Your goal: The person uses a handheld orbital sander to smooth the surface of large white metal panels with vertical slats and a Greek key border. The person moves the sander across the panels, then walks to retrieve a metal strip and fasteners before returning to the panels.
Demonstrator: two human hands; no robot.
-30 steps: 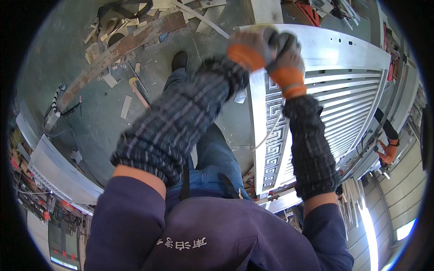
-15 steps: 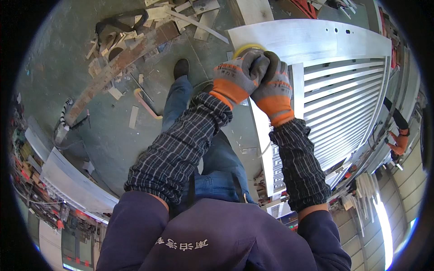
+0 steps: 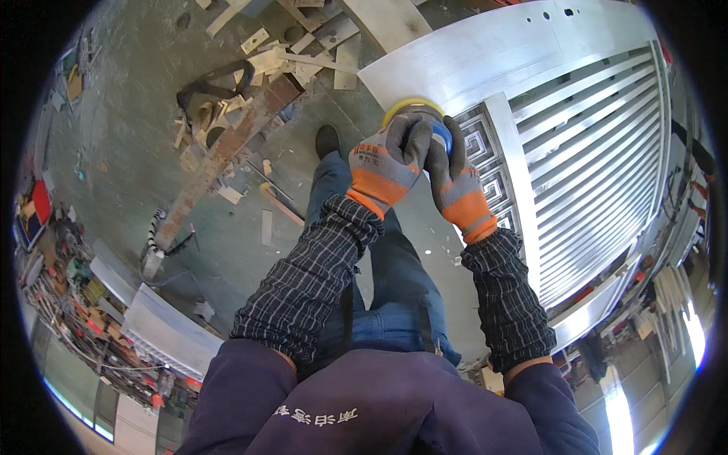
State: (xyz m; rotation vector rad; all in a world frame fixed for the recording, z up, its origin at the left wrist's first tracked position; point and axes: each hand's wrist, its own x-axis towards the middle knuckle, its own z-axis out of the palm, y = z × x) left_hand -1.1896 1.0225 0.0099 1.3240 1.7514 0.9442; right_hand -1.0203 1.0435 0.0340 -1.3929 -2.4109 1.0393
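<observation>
Grey concrete workshop floor (image 3: 136, 152) below me, strewn with offcuts; my round yellow-padded sander with a blue top (image 3: 422, 121) sits on the left edge of the brushed silver metal gate panel (image 3: 576, 136); my left hand (image 3: 383, 163) and right hand (image 3: 455, 186), in grey-and-orange gloves, both wrap closed around it; a long rusty beam (image 3: 220, 163) lies far left.

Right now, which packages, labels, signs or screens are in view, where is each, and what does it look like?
Light printed mark on the grey-and-orange work glove of the left hand, on its back: small, blurred.
Row of pale embroidered characters on the purple jacket, at the bottom edge.
No packages, signs or screens can be made out.
</observation>
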